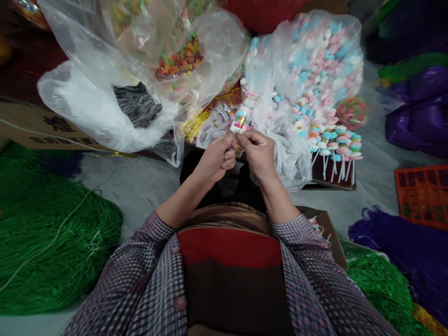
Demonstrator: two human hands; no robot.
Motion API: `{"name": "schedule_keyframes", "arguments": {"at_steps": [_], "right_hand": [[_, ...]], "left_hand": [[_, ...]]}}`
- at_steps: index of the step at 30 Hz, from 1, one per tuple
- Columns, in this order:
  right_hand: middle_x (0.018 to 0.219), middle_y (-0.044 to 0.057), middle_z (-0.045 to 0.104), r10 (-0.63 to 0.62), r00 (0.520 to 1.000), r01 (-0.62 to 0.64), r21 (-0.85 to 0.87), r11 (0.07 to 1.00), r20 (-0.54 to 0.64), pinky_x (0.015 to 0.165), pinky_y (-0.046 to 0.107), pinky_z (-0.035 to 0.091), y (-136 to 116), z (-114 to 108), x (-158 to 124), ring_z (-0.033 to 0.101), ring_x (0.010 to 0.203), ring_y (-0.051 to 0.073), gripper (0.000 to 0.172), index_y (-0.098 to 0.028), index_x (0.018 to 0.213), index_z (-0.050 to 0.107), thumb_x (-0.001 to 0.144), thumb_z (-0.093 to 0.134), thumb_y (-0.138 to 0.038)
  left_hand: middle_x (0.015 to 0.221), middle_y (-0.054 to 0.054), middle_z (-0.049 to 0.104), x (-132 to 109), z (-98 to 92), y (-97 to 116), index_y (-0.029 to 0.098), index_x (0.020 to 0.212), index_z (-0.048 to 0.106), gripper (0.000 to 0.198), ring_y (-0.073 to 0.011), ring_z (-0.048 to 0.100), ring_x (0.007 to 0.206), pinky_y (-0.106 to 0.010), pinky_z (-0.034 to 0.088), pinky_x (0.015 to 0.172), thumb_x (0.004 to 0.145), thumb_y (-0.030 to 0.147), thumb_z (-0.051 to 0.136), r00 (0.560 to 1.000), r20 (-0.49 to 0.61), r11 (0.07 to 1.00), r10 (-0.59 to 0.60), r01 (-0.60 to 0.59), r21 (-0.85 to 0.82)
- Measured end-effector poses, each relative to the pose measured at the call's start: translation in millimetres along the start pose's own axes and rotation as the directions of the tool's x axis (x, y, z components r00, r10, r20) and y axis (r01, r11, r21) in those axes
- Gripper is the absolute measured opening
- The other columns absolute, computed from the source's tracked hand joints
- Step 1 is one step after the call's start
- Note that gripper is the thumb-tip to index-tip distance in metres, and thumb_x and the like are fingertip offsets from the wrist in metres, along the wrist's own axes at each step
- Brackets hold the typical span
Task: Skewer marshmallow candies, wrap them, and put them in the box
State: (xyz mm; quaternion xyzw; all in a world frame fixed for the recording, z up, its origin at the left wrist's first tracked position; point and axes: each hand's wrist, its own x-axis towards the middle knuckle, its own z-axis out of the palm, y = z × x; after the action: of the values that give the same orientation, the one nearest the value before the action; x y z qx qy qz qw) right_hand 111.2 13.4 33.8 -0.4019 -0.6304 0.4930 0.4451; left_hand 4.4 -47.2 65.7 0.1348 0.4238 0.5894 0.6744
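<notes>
A bagged marshmallow skewer (242, 115) in a printed clear wrapper points away from me, its lower end at my fingertips. My left hand (220, 156) is closed around that gathered end. From the other side, the fingers of my right hand (257, 148) pinch the same spot; any tie there is too small to make out. Just beyond my left hand lie yellow twist ties (196, 125) and printed clear wrappers (210, 131). To the right of my hands, several unwrapped marshmallow skewers (334, 142) on white sticks lie along the table edge.
Big clear bags hold ring-shaped gummies (182, 56) and pastel marshmallows (325, 56) at the back. A grey striped cloth (137, 103) lies on white plastic at left. Green netting (52, 228), an orange crate (423, 196) and a cardboard box (334, 238) stand around me.
</notes>
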Motion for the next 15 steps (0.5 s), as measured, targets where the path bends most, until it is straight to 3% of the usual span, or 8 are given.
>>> {"name": "schedule_keyframes", "arguments": {"at_steps": [3, 5, 7, 10, 12, 15], "right_hand": [[0.071, -0.001, 0.065, -0.146, 0.988, 0.137, -0.173, 0.975, -0.044, 0.081, 0.034, 0.05, -5, 0, -1, 0.06, 0.074, 0.016, 0.028, -0.025, 0.068, 0.069, 0.087, 0.071, -0.045], [0.071, 0.0, 0.065, -0.179, 0.983, 0.166, -0.207, 0.964, -0.046, 0.081, 0.034, 0.051, -5, 0, -2, 0.06, 0.075, 0.017, 0.026, -0.025, 0.068, 0.069, 0.087, 0.07, -0.044], [0.071, -0.001, 0.065, -0.159, 0.986, 0.149, -0.162, 0.975, -0.049, 0.08, 0.033, 0.05, -3, 1, -2, 0.06, 0.075, 0.017, 0.025, -0.025, 0.069, 0.069, 0.086, 0.072, -0.043], [0.071, -0.002, 0.063, -0.043, 0.999, 0.042, -0.014, 0.999, -0.03, 0.074, 0.03, 0.048, 1, 2, -2, 0.056, 0.071, 0.015, 0.024, -0.024, 0.072, 0.069, 0.082, 0.074, -0.045], [0.071, -0.003, 0.061, 0.026, 1.0, -0.025, 0.059, 0.998, -0.014, 0.071, 0.028, 0.047, 2, 3, -3, 0.054, 0.069, 0.013, 0.025, -0.023, 0.073, 0.067, 0.081, 0.074, -0.046], [0.07, -0.004, 0.059, 0.03, 1.0, -0.03, 0.071, 0.997, -0.001, 0.071, 0.027, 0.046, -1, 3, -6, 0.052, 0.07, 0.012, 0.021, -0.022, 0.074, 0.066, 0.082, 0.071, -0.041]], "left_hand": [[0.049, 0.011, 0.031, 8, -0.5, -4, 0.019, 0.067, 0.046, 0.042, -0.0012, 0.02, 0.034, -0.016, 0.016, 0.037, 0.1, 0.042, 0.058, 0.989, -0.083, 0.991, 0.123, -0.119, 0.059], [0.052, 0.01, 0.034, 13, -4.0, -6, 0.019, 0.066, 0.046, 0.04, -0.0025, 0.022, 0.038, -0.018, 0.017, 0.038, 0.099, 0.037, 0.06, 0.964, -0.131, 0.968, 0.231, -0.215, 0.127], [0.054, 0.008, 0.038, 18, -10.2, -9, 0.019, 0.063, 0.048, 0.039, -0.0046, 0.029, 0.043, -0.02, 0.022, 0.043, 0.096, 0.029, 0.065, 0.914, -0.146, 0.905, 0.379, -0.333, 0.265], [0.056, 0.006, 0.043, 23, -20.8, -12, 0.019, 0.06, 0.053, 0.036, -0.0078, 0.039, 0.054, -0.02, 0.032, 0.055, 0.093, 0.019, 0.068, 0.834, -0.07, 0.748, 0.548, -0.451, 0.487], [0.061, 0.005, 0.05, 25, -24.1, -13, 0.02, 0.066, 0.059, 0.028, -0.0087, 0.046, 0.06, -0.019, 0.037, 0.061, 0.093, 0.017, 0.066, 0.83, -0.014, 0.714, 0.557, -0.471, 0.517], [0.082, 0.0, 0.066, 23, -18.2, -5, 0.021, 0.084, 0.068, 0.008, -0.0102, 0.062, 0.08, -0.018, 0.046, 0.073, 0.091, 0.017, 0.067, 0.857, 0.022, 0.78, 0.514, -0.478, 0.403]]}}
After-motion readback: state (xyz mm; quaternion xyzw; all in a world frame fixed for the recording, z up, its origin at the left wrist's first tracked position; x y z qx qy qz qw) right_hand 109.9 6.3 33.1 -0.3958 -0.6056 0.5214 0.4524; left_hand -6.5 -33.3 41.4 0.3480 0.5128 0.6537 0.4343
